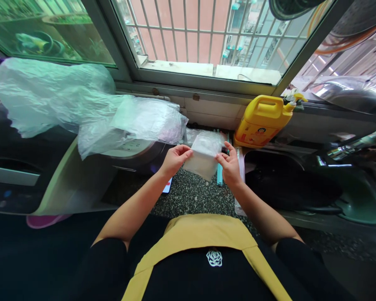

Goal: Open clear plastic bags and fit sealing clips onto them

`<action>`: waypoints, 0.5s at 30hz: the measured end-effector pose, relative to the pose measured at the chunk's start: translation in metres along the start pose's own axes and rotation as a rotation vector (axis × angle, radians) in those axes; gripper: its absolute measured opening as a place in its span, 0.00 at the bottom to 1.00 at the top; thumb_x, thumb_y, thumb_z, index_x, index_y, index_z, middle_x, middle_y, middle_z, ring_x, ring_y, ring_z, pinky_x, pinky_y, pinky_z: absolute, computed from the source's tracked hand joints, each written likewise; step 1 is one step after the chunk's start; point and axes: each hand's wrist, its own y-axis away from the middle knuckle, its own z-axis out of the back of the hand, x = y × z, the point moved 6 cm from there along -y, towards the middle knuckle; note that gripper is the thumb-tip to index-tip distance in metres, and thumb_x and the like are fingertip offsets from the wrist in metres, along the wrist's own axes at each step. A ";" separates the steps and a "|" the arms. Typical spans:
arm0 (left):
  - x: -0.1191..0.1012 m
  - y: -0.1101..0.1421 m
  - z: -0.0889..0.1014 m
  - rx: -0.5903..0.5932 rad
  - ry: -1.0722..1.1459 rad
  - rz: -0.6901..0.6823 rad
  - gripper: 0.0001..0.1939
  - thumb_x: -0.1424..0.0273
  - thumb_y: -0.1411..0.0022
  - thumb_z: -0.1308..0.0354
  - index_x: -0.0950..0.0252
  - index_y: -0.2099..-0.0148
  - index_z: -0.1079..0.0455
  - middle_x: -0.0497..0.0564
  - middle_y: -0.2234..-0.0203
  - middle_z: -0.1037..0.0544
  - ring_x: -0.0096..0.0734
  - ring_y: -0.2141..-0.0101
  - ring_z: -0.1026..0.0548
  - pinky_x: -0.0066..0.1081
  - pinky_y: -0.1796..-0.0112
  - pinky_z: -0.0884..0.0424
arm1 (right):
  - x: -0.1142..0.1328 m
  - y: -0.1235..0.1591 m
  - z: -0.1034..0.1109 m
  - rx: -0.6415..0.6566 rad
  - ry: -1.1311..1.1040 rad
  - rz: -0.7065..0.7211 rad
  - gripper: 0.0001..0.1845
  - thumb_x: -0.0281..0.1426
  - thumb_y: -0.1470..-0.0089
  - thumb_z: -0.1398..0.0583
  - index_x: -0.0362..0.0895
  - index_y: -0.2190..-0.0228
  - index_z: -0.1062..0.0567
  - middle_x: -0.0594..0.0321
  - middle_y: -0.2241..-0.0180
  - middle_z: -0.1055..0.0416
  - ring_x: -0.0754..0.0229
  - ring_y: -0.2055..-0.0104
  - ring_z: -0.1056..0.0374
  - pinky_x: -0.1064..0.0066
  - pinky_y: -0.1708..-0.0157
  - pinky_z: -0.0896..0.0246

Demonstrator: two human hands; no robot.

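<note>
A small clear plastic bag (203,161) hangs between my two hands above the speckled countertop (188,196). My left hand (177,158) pinches its left edge between thumb and fingers. On the opposite side, my right hand (230,164) grips the bag with the thumb and a bent finger. Something whitish shows in or behind the upper part of the bag; I cannot tell which. Teal strips (219,174) lie on the counter just beyond my right hand. Below my left wrist, the corner of a phone-like screen (167,186) peeks out.
Large plastic bags (131,119) cover the left side, over a dark rounded appliance (138,156). A yellow jug (263,121) stands at the back right by the window. Right of my arm is a sink (363,200) with a black pan (291,188) in it.
</note>
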 end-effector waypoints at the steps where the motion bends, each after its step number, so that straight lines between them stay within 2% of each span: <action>1: 0.000 0.001 0.000 -0.003 -0.004 -0.007 0.15 0.59 0.57 0.34 0.66 0.74 0.29 0.46 0.81 0.26 0.24 0.77 0.31 0.27 0.73 0.33 | 0.002 0.001 0.000 -0.001 0.023 0.010 0.32 0.43 0.48 0.42 0.51 0.45 0.45 0.67 0.73 0.34 0.62 0.69 0.33 0.67 0.64 0.35; 4: -0.002 0.002 0.000 -0.006 -0.002 -0.025 0.14 0.60 0.56 0.34 0.65 0.74 0.29 0.46 0.81 0.25 0.24 0.77 0.31 0.26 0.73 0.32 | 0.008 0.005 -0.001 0.016 0.071 0.062 0.31 0.44 0.49 0.40 0.52 0.46 0.44 0.68 0.74 0.35 0.61 0.71 0.34 0.67 0.65 0.35; 7: -0.007 0.004 0.000 -0.009 0.004 -0.043 0.12 0.62 0.55 0.35 0.65 0.74 0.29 0.46 0.80 0.26 0.23 0.77 0.31 0.26 0.73 0.32 | 0.017 0.007 -0.003 0.058 0.131 0.147 0.30 0.42 0.55 0.35 0.53 0.52 0.36 0.68 0.73 0.34 0.61 0.69 0.34 0.65 0.62 0.35; 12: -0.012 0.005 0.000 0.011 -0.011 -0.064 0.12 0.61 0.55 0.34 0.65 0.74 0.28 0.46 0.81 0.27 0.23 0.78 0.33 0.26 0.75 0.34 | 0.026 0.005 -0.001 0.082 0.316 0.223 0.15 0.36 0.54 0.36 0.49 0.62 0.27 0.66 0.71 0.30 0.61 0.68 0.34 0.62 0.58 0.37; 15: -0.018 0.005 0.002 0.000 -0.062 -0.162 0.12 0.61 0.54 0.34 0.64 0.74 0.27 0.47 0.79 0.28 0.24 0.75 0.32 0.27 0.74 0.33 | 0.030 0.004 -0.003 0.106 0.359 0.245 0.06 0.34 0.52 0.39 0.47 0.69 0.25 0.65 0.73 0.30 0.60 0.69 0.34 0.63 0.60 0.38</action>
